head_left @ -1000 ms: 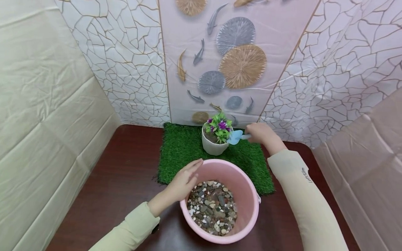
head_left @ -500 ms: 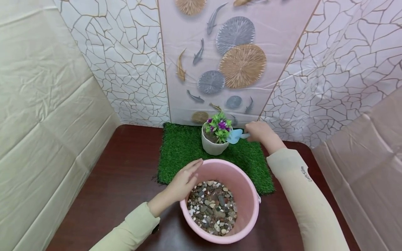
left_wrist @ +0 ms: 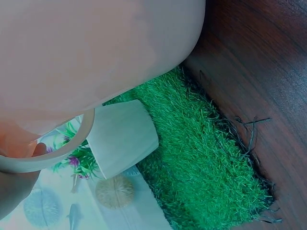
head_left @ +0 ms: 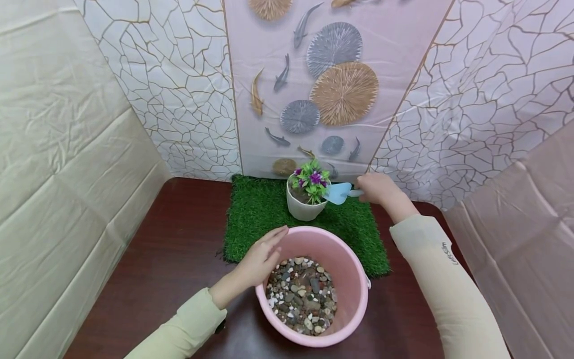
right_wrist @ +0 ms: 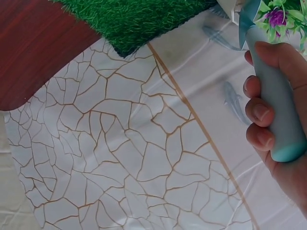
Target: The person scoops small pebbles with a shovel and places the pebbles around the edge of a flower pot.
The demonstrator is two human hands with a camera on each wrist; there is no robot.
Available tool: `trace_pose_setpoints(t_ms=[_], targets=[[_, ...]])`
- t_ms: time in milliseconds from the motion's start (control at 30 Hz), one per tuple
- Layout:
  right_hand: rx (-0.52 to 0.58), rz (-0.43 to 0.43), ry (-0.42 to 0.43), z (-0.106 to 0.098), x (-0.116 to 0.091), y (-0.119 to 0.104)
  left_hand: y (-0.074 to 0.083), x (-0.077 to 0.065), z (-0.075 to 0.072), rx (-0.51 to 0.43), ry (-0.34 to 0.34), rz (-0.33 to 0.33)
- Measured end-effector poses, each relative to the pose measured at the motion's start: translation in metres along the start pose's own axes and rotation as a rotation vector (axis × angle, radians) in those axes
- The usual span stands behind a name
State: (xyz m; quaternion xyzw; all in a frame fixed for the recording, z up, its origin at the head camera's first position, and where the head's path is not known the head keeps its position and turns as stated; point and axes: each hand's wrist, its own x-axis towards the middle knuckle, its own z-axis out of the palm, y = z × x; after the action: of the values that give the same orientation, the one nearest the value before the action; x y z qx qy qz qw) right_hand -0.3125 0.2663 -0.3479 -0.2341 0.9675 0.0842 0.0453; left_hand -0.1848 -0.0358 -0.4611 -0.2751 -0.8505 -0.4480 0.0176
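My right hand (head_left: pixel 380 190) grips the handle of a light blue garden trowel (head_left: pixel 338 193), fingers curled round it. The trowel's blade overlaps the right rim of a white flowerpot (head_left: pixel 303 209) in the head view. In the pot stands a small plant (head_left: pixel 312 178) with green leaves and purple flowers over brown soil. Across the left rim of a pink bucket (head_left: pixel 354 279) rests my left hand (head_left: pixel 259 257), fingers fairly straight, thumb on the inner side. Mixed pebbles (head_left: pixel 300 296) cover the bucket's bottom. The right wrist view shows the trowel handle (right_wrist: pixel 278 96) in my fist.
Under the pot lies a green artificial grass mat (head_left: pixel 251 214) on a dark red-brown table (head_left: pixel 184 239). Behind it hangs a patterned cloth backdrop (head_left: pixel 197 99). Beige cloth walls (head_left: pixel 67 164) close in both sides. The bucket stands in front of the pot, partly overlapping the mat.
My right hand and the trowel have shifted slightly to the right, and the blade shows more of its face. The left hand stays on the bucket rim. The view has tilted slightly.
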Motion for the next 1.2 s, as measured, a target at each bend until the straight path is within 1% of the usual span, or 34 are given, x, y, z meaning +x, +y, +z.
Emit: trace_pose_setpoints(t_ms=[133, 467, 733, 867, 1000, 1100, 1200], targets=[[0.026, -0.003, 0.014, 0.002, -0.006, 0.005, 0.001, 0.0, -0.001, -0.004, 0.0, 0.001], [0.091, -0.02, -0.006, 0.014, -0.024, 0.015, -0.001, -0.001, 0.0, -0.012, 0.009, 0.004], [0.13, -0.023, 0.063, 0.017, -0.051, 0.016, -0.001, 0.0, 0.001, -0.01, 0.006, 0.012], [0.172, -0.02, 0.083, 0.015, -0.066, 0.013, -0.001, 0.001, 0.002, -0.016, 0.009, 0.023], [0.202, -0.031, 0.111, 0.01, -0.082, 0.006, 0.0, 0.0, 0.0, -0.024, 0.005, 0.016], [0.225, -0.057, 0.145, 0.007, -0.093, -0.002, 0.0, 0.0, 0.0, -0.027, 0.0, 0.004], [0.242, -0.112, 0.192, 0.003, -0.102, -0.012, -0.001, 0.0, 0.0, -0.031, -0.003, 0.001]])
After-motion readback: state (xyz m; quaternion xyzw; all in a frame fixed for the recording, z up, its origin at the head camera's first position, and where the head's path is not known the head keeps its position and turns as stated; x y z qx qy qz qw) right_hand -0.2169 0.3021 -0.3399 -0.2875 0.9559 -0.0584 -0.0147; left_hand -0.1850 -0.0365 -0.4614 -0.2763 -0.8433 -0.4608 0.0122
